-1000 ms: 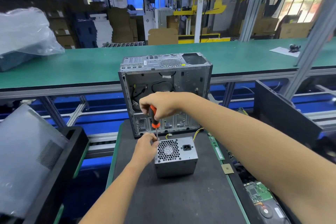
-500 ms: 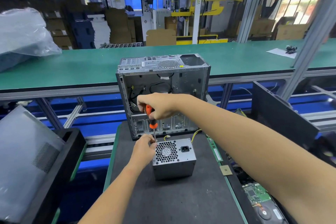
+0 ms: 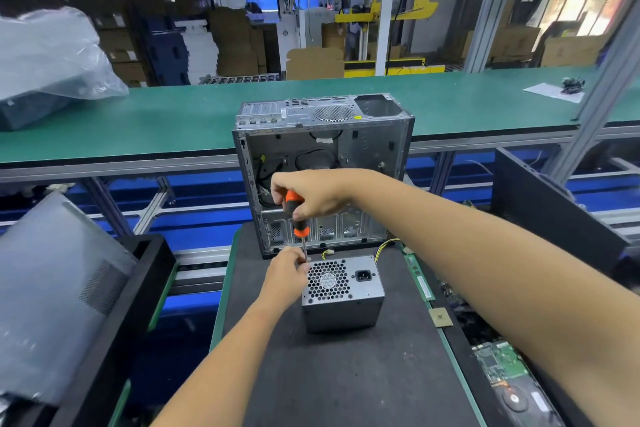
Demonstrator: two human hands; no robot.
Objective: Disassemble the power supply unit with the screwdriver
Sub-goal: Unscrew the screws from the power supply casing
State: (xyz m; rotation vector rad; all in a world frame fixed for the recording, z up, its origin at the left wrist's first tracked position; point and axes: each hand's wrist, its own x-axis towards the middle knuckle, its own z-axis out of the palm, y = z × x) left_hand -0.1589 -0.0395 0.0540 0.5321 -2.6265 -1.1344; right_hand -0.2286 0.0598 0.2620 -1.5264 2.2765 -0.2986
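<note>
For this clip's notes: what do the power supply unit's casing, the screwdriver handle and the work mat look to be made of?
Power supply unit: bare sheet metal, seemingly steel, dull grey sheen, with a punched honeycomb fan grille.
Screwdriver: handle looks like moulded plastic or rubber, orange and black with a matte finish; thin shiny metal shaft.
Work mat: dark, matte and scuffed, probably rubber.

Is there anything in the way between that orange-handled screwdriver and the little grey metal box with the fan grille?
Nothing visible. The orange-and-black screwdriver, gripped by the right hand, points straight down to the grey power supply unit's top left corner. Only the left hand is there, its fingers at the shaft by the tip.
</note>
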